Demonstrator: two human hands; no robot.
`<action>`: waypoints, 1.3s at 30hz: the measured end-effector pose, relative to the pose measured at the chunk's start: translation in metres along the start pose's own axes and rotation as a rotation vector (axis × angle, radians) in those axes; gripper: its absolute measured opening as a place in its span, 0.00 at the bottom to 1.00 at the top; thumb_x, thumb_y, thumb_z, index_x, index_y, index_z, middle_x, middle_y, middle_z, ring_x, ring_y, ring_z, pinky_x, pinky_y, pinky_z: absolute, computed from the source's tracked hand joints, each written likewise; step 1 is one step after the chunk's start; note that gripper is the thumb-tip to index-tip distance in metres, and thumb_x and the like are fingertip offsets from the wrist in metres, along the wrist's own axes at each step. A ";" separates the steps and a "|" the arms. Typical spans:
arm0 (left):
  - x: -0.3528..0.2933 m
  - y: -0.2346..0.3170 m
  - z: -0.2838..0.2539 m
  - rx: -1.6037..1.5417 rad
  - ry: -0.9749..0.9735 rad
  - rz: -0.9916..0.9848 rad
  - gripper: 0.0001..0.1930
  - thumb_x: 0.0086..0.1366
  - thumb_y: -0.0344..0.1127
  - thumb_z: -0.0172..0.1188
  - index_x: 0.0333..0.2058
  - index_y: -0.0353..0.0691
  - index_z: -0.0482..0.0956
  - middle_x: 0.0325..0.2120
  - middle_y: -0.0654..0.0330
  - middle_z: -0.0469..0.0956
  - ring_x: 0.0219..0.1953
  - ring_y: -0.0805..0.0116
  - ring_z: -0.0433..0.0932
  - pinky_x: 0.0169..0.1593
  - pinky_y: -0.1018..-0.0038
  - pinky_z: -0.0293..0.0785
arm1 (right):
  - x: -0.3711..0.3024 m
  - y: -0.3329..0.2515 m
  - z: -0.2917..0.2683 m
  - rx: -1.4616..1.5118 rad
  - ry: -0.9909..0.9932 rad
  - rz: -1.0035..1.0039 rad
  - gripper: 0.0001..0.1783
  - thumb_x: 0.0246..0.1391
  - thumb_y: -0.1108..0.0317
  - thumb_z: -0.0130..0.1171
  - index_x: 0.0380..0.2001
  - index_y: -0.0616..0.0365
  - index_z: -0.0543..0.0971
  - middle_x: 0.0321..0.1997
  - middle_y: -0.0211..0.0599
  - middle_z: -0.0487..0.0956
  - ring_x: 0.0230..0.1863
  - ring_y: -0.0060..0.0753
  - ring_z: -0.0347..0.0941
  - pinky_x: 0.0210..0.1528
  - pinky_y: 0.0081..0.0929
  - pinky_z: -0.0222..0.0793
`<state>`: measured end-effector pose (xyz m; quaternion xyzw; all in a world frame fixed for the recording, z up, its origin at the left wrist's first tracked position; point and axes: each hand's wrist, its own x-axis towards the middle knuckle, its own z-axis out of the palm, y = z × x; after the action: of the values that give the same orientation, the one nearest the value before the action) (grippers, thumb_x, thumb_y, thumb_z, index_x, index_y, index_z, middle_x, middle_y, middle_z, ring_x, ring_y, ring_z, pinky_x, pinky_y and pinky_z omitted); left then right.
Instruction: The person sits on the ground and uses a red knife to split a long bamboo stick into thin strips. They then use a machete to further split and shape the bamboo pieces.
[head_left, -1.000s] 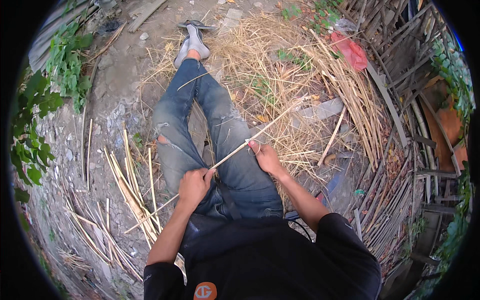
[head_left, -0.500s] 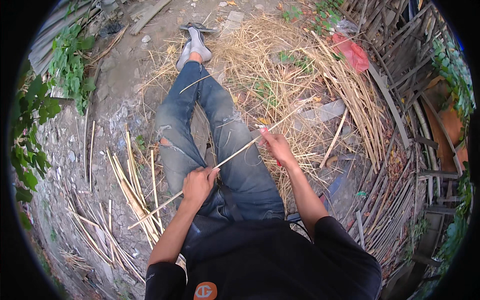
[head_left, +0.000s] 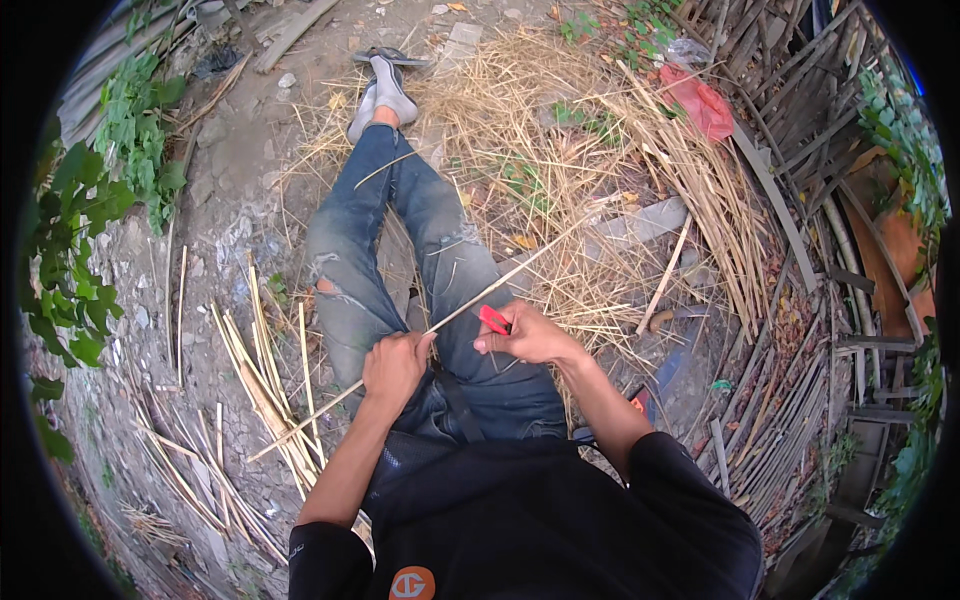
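Nearest me is the black shirt point(head_left: 560, 520) of the person sitting on the ground, then the two hands above the lap. The left hand point(head_left: 393, 366) is closed around a thin pale stick point(head_left: 512, 272), thumb along the top, in much the same place as half a second ago. The stick slants across the thighs of the torn jeans point(head_left: 345, 325), its far end out over the straw point(head_left: 520, 110).

What has changed is the right hand point(head_left: 528, 335): it has come back from farther out along the stick, and its fingers are curled around a red tool point(head_left: 491, 319) beside it. Whether the tool touches the stick, I can't tell. I'd judge that one stroke is over, with the stick still under control.

On the left lie more split sticks point(head_left: 262, 390); farther off, a long bundle of sticks point(head_left: 715, 215), the socked feet point(head_left: 393, 92) and a red plastic bag point(head_left: 698, 103).
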<state>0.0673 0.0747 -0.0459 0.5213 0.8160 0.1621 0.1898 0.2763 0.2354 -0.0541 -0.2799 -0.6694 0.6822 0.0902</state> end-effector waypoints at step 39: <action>-0.038 -0.031 -0.038 -0.029 -0.066 -0.038 0.17 0.70 0.50 0.61 0.36 0.40 0.88 0.31 0.45 0.84 0.34 0.37 0.82 0.39 0.50 0.78 | 0.002 0.036 -0.036 -0.823 0.463 0.207 0.36 0.68 0.35 0.46 0.43 0.62 0.82 0.26 0.59 0.82 0.33 0.64 0.81 0.39 0.55 0.76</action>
<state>0.0395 0.0248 -0.0210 0.5079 0.8168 0.1529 0.2270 0.3020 0.2641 -0.0871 -0.5021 -0.8147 0.2859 0.0499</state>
